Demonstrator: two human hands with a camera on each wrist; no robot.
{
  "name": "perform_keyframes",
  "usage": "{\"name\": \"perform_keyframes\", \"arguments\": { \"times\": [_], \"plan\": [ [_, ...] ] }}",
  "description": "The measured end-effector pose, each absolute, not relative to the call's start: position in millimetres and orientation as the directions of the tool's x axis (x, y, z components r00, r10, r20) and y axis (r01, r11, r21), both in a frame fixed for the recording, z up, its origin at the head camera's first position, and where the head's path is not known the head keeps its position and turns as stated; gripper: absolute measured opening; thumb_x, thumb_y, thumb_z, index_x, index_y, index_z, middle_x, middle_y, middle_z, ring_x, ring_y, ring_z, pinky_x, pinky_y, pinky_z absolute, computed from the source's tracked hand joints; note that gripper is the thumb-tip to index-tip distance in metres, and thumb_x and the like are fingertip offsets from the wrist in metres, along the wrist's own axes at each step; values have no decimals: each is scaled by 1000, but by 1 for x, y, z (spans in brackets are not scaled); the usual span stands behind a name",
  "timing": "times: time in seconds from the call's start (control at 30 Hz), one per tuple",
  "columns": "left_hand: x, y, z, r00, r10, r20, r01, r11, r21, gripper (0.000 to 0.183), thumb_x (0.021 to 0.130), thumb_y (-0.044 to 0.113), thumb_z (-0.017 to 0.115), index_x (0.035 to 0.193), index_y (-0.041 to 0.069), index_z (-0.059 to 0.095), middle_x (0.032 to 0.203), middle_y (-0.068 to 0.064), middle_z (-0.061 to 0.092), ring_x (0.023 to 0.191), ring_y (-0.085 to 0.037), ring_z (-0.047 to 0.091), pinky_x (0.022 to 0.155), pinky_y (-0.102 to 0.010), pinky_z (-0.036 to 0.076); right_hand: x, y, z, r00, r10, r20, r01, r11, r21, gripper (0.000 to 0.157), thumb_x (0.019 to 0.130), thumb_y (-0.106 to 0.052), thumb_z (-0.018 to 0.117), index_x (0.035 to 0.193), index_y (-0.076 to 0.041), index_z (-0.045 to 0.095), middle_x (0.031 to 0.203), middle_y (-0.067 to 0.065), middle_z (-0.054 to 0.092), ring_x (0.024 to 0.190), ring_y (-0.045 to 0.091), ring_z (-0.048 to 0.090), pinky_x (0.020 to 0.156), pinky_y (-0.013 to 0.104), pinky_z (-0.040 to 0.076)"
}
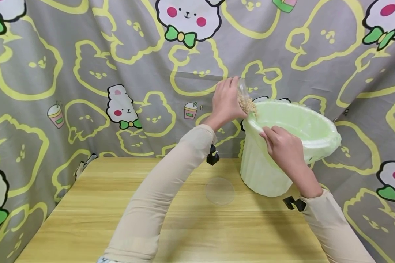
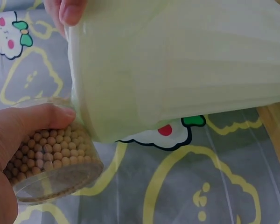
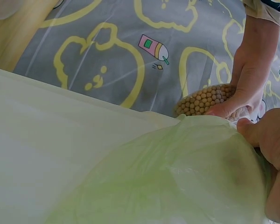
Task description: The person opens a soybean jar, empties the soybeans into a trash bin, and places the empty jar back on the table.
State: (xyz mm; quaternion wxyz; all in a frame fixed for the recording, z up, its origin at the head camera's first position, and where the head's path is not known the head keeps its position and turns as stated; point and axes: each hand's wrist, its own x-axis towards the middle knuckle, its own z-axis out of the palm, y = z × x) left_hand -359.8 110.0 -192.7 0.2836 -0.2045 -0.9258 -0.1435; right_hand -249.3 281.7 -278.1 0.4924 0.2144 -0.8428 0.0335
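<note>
My left hand [image 1: 226, 100] grips a clear plastic jar [image 2: 56, 154] of round beige soybeans [image 1: 247, 103], tipped over the rim of a pale trash can [image 1: 266, 168]. In the left wrist view the thumb lies along the jar's side and the beans have slid toward its mouth. A light green bag [image 3: 177, 172] lines the can and folds over its rim. My right hand [image 1: 284, 148] pinches the near rim with the bag. The can's bottom inside is hidden.
A clear round lid [image 1: 219, 191] lies flat on the wooden table [image 1: 135, 204], left of the trash can. Behind stands a grey patterned curtain [image 1: 145, 73], close to the can and to the table's far edge.
</note>
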Motion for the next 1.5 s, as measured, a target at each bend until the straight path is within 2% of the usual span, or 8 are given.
{"name": "perform_keyframes", "arguments": {
  "times": [0.3,0.5,0.73,1.0,1.33,1.5],
  "plan": [
    [-360,113,-193,-742,305,597,460,880,121,124,46,56,85,146,17,23,146,0,35,136,-17,29,118,-31,11,-250,282,-278,-424,-330,844,-394,906,156,18,87,-18,64,95,-2,69,68,10,57,54,26,53,37,40,39],
    [-359,115,-194,-717,316,621,475,874,103,122,44,55,86,143,18,26,144,0,35,134,-16,30,118,-27,11,-250,282,-279,-428,-330,841,-392,907,157,18,88,-18,64,95,-3,69,68,10,58,53,26,53,38,40,40],
    [-358,116,-194,-693,338,636,468,883,40,121,48,55,83,146,16,24,145,1,33,134,-16,29,117,-24,8,-250,283,-279,-423,-328,845,-393,906,156,17,88,-18,64,94,-3,68,68,9,57,54,26,53,38,40,39],
    [-357,116,-194,-675,354,648,487,873,31,123,50,52,84,148,13,22,146,1,35,136,-16,29,118,-26,2,-249,282,-279,-423,-333,843,-392,906,161,16,88,-17,64,94,-3,68,68,10,57,54,26,53,38,40,40],
    [-355,116,-193,-665,399,631,490,871,-34,124,54,50,83,151,15,13,151,2,30,140,-16,24,119,-30,4,-249,281,-278,-418,-328,847,-391,907,159,16,88,-17,64,93,-3,69,68,10,58,54,26,54,39,40,41],
    [-355,117,-194,-644,411,645,506,861,-43,122,54,47,83,150,15,15,152,2,29,141,-17,23,119,-30,3,-249,280,-278,-420,-325,847,-385,909,158,16,87,-17,65,93,-3,69,68,10,58,54,26,54,39,40,40]
  ]
}}
